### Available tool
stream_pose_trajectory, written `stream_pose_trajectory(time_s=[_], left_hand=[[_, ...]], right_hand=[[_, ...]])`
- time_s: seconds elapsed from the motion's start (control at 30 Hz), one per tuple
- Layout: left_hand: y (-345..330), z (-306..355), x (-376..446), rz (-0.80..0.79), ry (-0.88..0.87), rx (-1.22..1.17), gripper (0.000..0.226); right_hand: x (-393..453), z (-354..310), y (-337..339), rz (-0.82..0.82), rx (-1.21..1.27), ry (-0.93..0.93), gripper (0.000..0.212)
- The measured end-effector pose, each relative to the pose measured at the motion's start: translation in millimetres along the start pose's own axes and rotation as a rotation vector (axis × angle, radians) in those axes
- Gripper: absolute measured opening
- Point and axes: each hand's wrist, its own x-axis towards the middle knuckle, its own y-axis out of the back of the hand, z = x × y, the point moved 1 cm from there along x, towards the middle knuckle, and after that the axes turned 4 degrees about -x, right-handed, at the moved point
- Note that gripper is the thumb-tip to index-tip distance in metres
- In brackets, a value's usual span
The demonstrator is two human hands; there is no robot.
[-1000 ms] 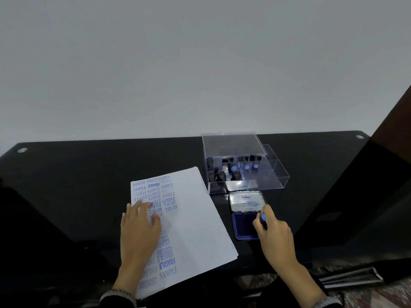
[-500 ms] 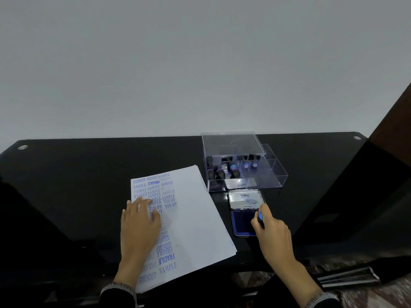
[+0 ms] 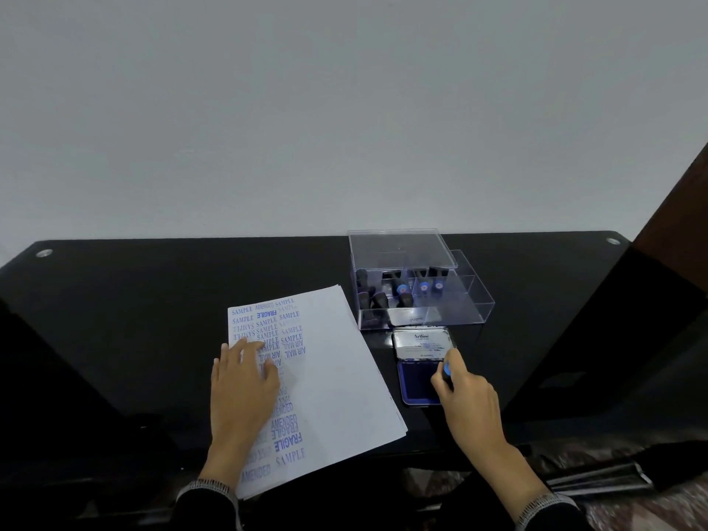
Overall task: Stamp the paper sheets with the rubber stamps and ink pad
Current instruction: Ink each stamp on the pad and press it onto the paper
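- One stack of white paper sheets [image 3: 329, 377], crowded with blue imprints, is pressed flat by the left hand [image 3: 241, 389], fingers extended.
- One blue-capped rubber stamp [image 3: 446, 369] is gripped by the right hand [image 3: 469, 400] on one open blue ink pad [image 3: 415, 381].

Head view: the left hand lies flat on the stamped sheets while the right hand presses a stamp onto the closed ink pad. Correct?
Not quite. The head view shows the ink pad open, its lid folded back and the blue pad exposed. The rest holds: the left hand lies flat on the stamped sheets, and the right hand holds a stamp down on the pad.
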Motion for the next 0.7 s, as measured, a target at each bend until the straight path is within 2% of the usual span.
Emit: stream_pose_trajectory(time_s=[0.1, 0.23, 0.37, 0.53, 0.6, 0.7], left_hand=[[2.5, 2.8, -0.6, 0.022, -0.002, -0.031, 0.037], [11.8, 9.5, -3.9, 0.079, 0.077, -0.180, 0.033], [18.9, 11.6, -5.5, 0.164, 0.145, -0.315, 0.039], [20.9, 14.5, -6.4, 0.134, 0.204, -0.312, 0.046], [19.1, 12.1, -5.1, 0.110, 0.190, -0.276, 0.045], [17.6, 11.4, -3.5, 0.097, 0.170, -0.254, 0.042]], right_hand=[[-2.8, -0.4, -0.4, -0.013, 0.005, -0.008, 0.017], [-4.1, -1.7, 0.7, 0.000, 0.023, -0.020, 0.022], [-5.1, -3.9, 2.4, -0.002, 0.018, -0.042, 0.016], [-5.3, -4.7, 1.6, 0.001, -0.013, -0.059, 0.017], [-2.2, -7.6, 3.1, 0.003, -0.092, -0.041, 0.016], [11.1, -32.6, 9.7, -0.143, -0.324, 0.017, 0.017]])
